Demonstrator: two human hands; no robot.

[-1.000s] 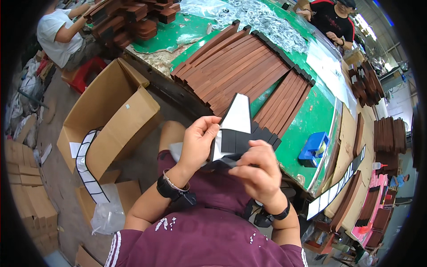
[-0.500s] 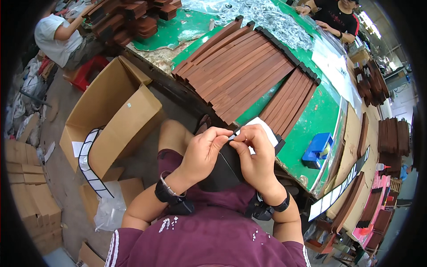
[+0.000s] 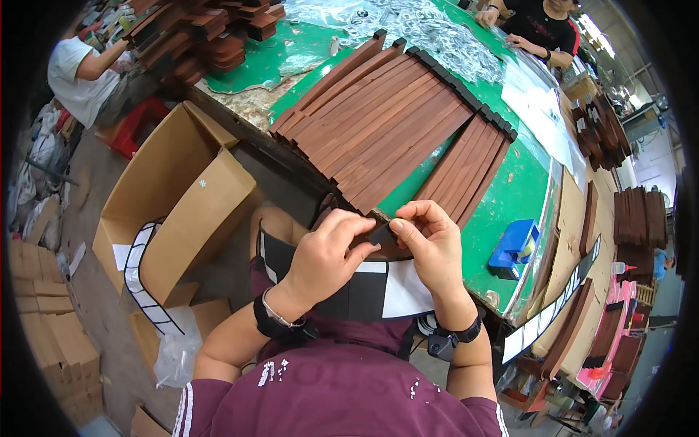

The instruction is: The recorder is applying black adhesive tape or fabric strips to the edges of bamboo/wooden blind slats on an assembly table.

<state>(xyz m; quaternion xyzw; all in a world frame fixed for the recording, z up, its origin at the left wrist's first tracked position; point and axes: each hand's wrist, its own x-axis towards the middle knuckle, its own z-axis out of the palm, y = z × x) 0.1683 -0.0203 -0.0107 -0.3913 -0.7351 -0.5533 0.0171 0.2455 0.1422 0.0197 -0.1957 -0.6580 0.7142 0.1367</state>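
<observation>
My right hand pinches a small dark flat piece between thumb and forefinger. At its other side are the bent thumb and forefinger of my left hand, closed around that edge. Below both hands, a flexible band of black and white panels curves across my lap. Whether the dark piece is an end of this band cannot be made out. Just beyond my hands, brown wooden slats with black end caps lie side by side on the green table.
A blue tape dispenser stands on the table, right of my hands. At left is an open cardboard box, with another panelled band hanging over it. Clear plastic packets pile up at the far side. Two people work nearby.
The dark panelled band has turned and spread across my lap, now showing white panels. My hands have drawn slightly apart. The white area behind my right fingers is gone from there.
</observation>
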